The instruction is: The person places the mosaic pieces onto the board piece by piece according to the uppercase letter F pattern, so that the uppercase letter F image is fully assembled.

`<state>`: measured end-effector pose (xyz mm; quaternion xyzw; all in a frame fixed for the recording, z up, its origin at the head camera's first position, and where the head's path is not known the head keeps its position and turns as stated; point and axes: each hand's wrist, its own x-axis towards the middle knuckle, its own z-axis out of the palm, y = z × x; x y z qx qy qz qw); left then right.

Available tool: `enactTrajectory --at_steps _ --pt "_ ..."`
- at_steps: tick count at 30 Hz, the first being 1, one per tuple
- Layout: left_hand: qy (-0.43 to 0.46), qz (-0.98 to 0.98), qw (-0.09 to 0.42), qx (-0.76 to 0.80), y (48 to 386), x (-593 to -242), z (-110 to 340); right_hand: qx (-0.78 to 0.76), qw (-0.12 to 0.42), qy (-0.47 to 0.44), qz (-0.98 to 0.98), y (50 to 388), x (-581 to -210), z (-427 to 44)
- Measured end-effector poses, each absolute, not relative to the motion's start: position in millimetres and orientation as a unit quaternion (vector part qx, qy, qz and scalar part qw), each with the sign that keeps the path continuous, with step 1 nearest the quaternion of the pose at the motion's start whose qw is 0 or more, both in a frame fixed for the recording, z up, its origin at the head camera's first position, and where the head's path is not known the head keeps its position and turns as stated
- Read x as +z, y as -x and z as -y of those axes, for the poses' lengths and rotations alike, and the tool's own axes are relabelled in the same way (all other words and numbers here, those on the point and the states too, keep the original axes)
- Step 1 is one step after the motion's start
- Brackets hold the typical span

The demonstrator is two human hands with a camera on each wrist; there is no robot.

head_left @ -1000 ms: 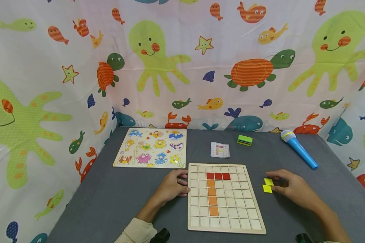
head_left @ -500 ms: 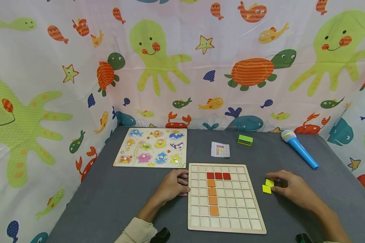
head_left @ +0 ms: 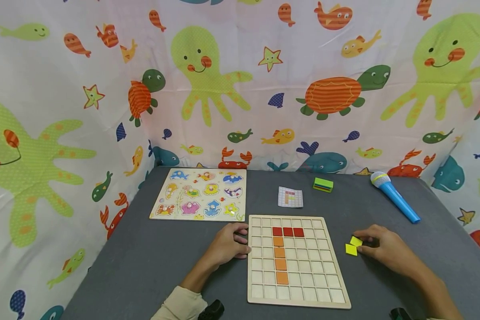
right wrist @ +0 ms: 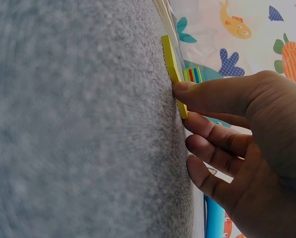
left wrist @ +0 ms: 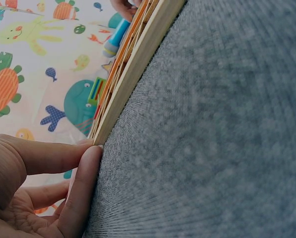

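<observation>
My left hand (head_left: 226, 243) holds the left edge of a wooden grid board (head_left: 299, 298), thumb and index finger at its rim in the left wrist view. Three red tiles (head_left: 288, 232) make a row on the board, and a column of orange tiles (head_left: 280, 264) runs below the leftmost one. To the board's right, my right hand (head_left: 390, 251) pinches a small yellow square tile (head_left: 356, 241) between thumb and index finger, close to the table. Another yellow tile (head_left: 350, 250) lies just in front, their corners close or touching. The other right fingers are loosely bent.
A small printed grid card (head_left: 290, 197) lies behind the board. Further back are a stack of coloured tiles (head_left: 323, 185) and a blue toy microphone (head_left: 398, 202). A sea-animal peg puzzle (head_left: 200, 215) sits at back left. A patterned cloth (head_left: 240, 80) hangs behind the grey table.
The pinched yellow tile has turned and shifted slightly right; the other yellow tile has moved slightly. My left hand stays at the board's edge.
</observation>
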<state>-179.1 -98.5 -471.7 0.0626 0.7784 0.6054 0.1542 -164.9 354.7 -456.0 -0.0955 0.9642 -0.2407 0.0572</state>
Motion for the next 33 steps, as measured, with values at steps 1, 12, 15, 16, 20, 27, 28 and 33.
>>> enactTrajectory --at_steps 1,12,15,16,20,27,28,33 --pt "-0.062 -0.778 0.154 0.605 179.0 -471.8 98.4 -0.240 0.058 0.093 -0.965 165.1 -456.4 -355.0" --pt "-0.065 -0.781 0.151 0.603 179.4 -473.9 98.2 -0.245 0.061 0.087 -0.964 165.2 -451.3 -355.7" --pt "-0.064 -0.781 0.151 0.603 179.5 -474.3 98.1 -0.248 0.058 0.089 -0.963 164.6 -450.1 -353.9" --pt "-0.064 -0.781 0.150 0.603 179.5 -474.4 98.0 -0.250 0.056 0.090 -0.962 164.3 -450.0 -352.9" --pt "-0.063 -0.781 0.149 0.603 178.9 -473.9 98.0 -0.254 0.050 0.103 -0.961 163.4 -450.7 -347.7" --pt "-0.066 -0.776 0.150 0.610 177.9 -472.2 99.1 -0.264 0.041 0.127 -0.955 162.9 -449.3 -335.0" --pt "-0.066 -0.775 0.150 0.610 177.9 -472.0 99.3 -0.264 0.037 0.131 -0.955 162.8 -449.1 -332.5" --pt "-0.066 -0.778 0.151 0.606 178.5 -472.0 98.7 -0.270 0.033 0.149 -0.951 162.5 -448.6 -319.1"
